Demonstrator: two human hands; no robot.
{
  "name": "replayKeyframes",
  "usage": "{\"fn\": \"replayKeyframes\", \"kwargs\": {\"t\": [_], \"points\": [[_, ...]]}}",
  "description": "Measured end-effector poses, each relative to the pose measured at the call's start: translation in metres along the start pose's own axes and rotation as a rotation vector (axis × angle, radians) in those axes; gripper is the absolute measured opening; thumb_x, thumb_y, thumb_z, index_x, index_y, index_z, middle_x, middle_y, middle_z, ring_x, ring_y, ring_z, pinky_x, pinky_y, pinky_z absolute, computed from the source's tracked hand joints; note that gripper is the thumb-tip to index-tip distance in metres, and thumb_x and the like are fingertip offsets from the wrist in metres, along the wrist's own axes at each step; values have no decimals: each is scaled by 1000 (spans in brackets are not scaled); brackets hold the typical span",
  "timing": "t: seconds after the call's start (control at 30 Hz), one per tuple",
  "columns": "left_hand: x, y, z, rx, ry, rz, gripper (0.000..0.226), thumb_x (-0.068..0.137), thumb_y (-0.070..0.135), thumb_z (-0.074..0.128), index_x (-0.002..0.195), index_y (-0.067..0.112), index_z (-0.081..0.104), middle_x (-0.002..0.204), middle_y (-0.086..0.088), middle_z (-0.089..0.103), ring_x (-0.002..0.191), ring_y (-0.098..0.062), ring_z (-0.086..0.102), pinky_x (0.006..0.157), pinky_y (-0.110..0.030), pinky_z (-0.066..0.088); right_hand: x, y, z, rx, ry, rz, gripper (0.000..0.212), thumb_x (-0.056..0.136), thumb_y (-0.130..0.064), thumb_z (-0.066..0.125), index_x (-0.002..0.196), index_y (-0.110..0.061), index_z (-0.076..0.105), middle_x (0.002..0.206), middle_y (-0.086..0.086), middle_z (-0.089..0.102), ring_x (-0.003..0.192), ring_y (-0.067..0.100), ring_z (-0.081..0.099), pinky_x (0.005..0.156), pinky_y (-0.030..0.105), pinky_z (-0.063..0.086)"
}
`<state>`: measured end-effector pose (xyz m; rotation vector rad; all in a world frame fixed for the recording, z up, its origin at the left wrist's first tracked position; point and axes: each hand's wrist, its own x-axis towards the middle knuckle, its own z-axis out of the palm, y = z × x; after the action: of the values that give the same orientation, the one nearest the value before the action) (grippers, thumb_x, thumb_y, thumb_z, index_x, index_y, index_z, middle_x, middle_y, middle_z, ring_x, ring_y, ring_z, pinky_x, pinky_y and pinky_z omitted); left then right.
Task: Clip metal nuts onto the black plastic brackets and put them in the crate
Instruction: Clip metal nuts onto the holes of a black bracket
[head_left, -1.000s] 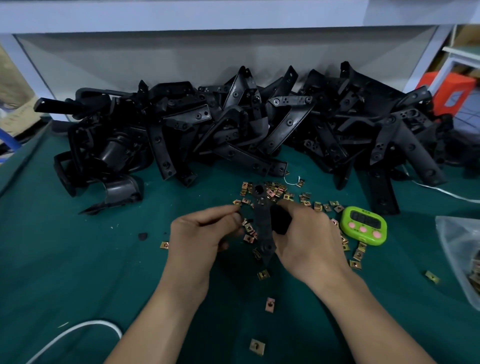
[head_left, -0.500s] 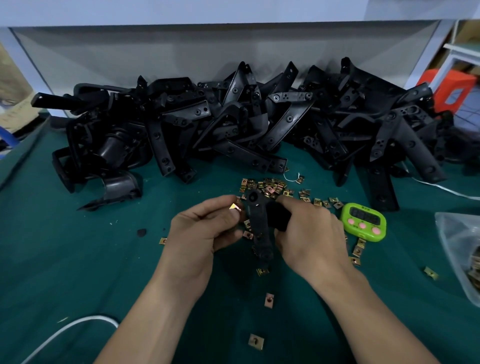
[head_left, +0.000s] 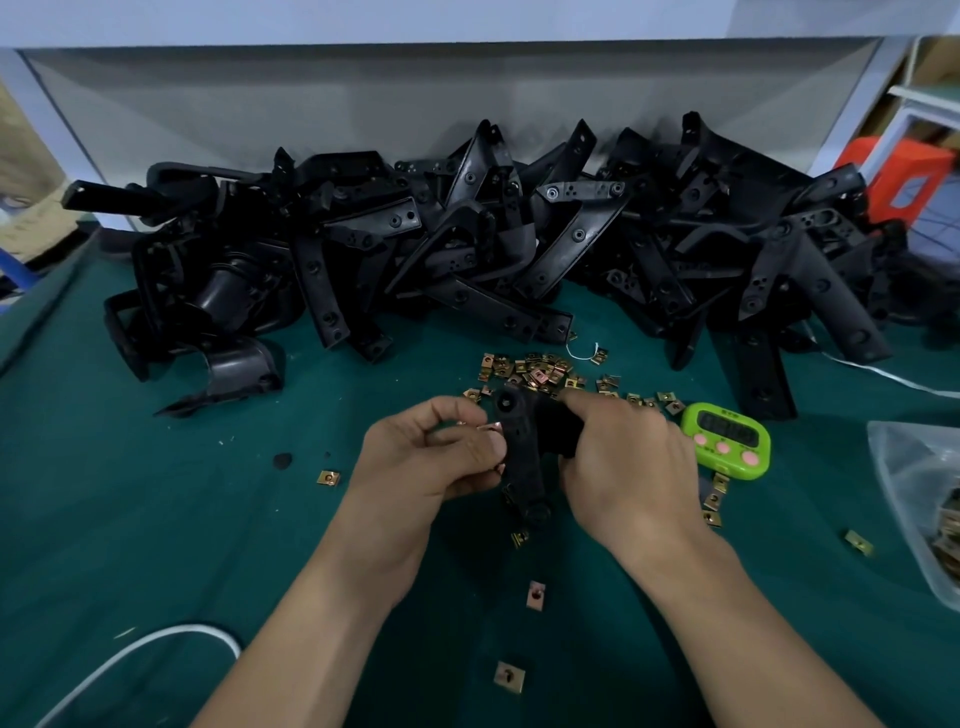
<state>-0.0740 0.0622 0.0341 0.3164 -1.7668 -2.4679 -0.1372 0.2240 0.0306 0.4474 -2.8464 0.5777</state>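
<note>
One nut (head_left: 491, 427) sits pinched in your left hand (head_left: 431, 457), just left of the bracket (head_left: 522, 467); your right hand (head_left: 628, 467) grips that bracket, its long axis running away from you, so the nut likely needs pushing rightward onto its edge; no crate shows

Green-covered table (head_left: 130, 545) under my grip. Grey back panel (head_left: 415, 98) beyond it, white shelf edge (head_left: 415, 21) above. Orange box (head_left: 904, 171) far right of grip, cardboard (head_left: 26, 171) far left. Dim light.
</note>
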Motion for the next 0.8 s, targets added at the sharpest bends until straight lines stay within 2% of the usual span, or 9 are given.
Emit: {"fn": "replayKeyframes", "kwargs": {"t": [0.17,0.3,0.4,0.53,0.67,0.8], "points": [[0,0,0,58,-13,-12,17,70,11,80,75,25,74,78,-8,73,72,-15,69,64,-22,56,-1,-1,-2,-105,50,-8,31,68,1,62,79,-27,58,58,-9,53,57,24,46,56,31,28],[-2,-1,-1,80,5,-41,16,82,-1,76,94,10,71,85,-14,74,77,-18,70,66,-21,56,-2,-5,-6,-182,83,-12,29,66,3,57,74,-25,56,55,-8,47,54,24,44,49,31,19],[-4,-2,-1,64,8,-58,19,86,1,71,104,5,70,88,-15,75,81,-19,71,68,-22,57,-2,-8,-6,-186,68,-11,29,68,3,54,74,-26,54,55,-9,42,55,23,43,52,32,23],[-4,-3,0,55,-9,-73,19,88,2,69,105,9,73,88,-13,76,83,-19,72,69,-23,57,-3,-11,-4,-211,41,0,33,69,4,53,74,-28,48,55,-10,37,57,24,41,60,32,30],[-5,-3,-2,80,-57,-53,21,90,3,68,104,16,77,91,-12,78,85,-18,74,72,-23,57,-3,-12,-4,-224,4,-2,32,71,2,54,80,-29,52,59,-8,39,61,24,43,60,32,31],[-6,-2,-3,92,-82,-41,22,89,6,69,105,18,79,99,-14,78,90,-20,75,74,-24,58,-3,-10,-4,-219,14,-4,32,71,2,55,77,-29,49,59,-9,40,61,23,44,60,32,30]]}}
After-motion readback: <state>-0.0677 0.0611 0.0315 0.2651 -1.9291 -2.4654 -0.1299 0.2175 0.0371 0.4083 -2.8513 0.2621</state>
